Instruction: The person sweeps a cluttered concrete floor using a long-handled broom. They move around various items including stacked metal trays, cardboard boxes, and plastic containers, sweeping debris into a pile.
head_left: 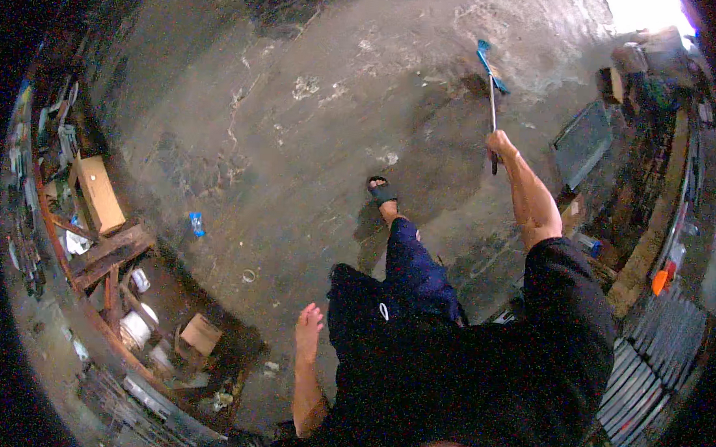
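My right hand [499, 143], with the arm stretched forward, is closed round the dark grip of a broom [492, 106]. Its pale shaft runs away from me to a blue head, which rests on the concrete floor [297, 158] at the far right. Beside my left thigh hangs my left hand [309, 322], its fingers loosely apart and nothing in them. My sandalled foot [384, 194] is set forward on the floor between the two hands.
A blue wrapper [197, 224] lies on the floor at left. Along the left stand a cardboard box [100, 195], a wooden beam [112, 254] and a white bucket [137, 326]. At right, a grey panel [583, 145] leans near cluttered goods and stacked metal strips [653, 368].
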Demonstrator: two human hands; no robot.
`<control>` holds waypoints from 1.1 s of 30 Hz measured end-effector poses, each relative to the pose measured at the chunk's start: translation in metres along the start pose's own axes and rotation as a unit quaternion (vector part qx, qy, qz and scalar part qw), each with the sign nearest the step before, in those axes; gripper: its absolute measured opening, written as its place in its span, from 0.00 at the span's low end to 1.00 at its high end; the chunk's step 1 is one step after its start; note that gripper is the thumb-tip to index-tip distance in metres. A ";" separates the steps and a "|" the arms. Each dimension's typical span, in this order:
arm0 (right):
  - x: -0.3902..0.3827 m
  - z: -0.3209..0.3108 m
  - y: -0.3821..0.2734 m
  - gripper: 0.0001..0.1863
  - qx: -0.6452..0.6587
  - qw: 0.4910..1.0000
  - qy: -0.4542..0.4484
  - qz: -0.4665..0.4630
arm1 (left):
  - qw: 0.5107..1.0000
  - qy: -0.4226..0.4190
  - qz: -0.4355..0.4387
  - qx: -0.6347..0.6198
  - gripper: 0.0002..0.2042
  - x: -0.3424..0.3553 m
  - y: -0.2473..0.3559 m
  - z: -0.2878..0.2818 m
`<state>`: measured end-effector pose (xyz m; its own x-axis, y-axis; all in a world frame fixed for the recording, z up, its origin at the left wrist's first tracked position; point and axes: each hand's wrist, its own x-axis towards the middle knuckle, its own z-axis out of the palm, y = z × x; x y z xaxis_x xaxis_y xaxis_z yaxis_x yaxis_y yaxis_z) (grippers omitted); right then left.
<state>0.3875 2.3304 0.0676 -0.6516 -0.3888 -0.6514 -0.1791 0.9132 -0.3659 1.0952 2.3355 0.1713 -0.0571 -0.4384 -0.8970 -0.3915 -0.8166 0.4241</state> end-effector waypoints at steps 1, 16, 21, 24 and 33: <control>0.010 0.014 0.000 0.17 -0.034 0.999 -0.005 -0.003 | 1.000 0.000 0.001 0.018 0.19 -0.006 0.010 0.009; -0.315 0.104 -0.117 0.21 0.079 0.931 -0.322 -0.155 | 0.964 0.022 0.152 0.219 0.19 0.048 0.006 -0.009; -0.337 0.036 -0.077 0.28 0.342 0.910 -0.227 0.056 | 0.984 0.026 0.140 0.104 0.17 0.079 0.024 -0.036; -0.291 -0.011 -0.044 0.28 0.364 0.921 -0.120 0.068 | 0.979 0.082 0.139 0.124 0.17 0.087 0.039 -0.034; 0.066 -0.124 0.049 0.05 0.433 0.899 0.004 0.068 | 0.981 0.011 0.034 0.190 0.17 0.079 0.106 0.032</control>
<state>0.2442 2.3648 0.0896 -0.6297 -0.2765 -0.7259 0.5419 0.5133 -0.6656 1.0197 2.2263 0.1414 -0.0770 -0.4993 -0.8630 -0.7019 -0.5876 0.4026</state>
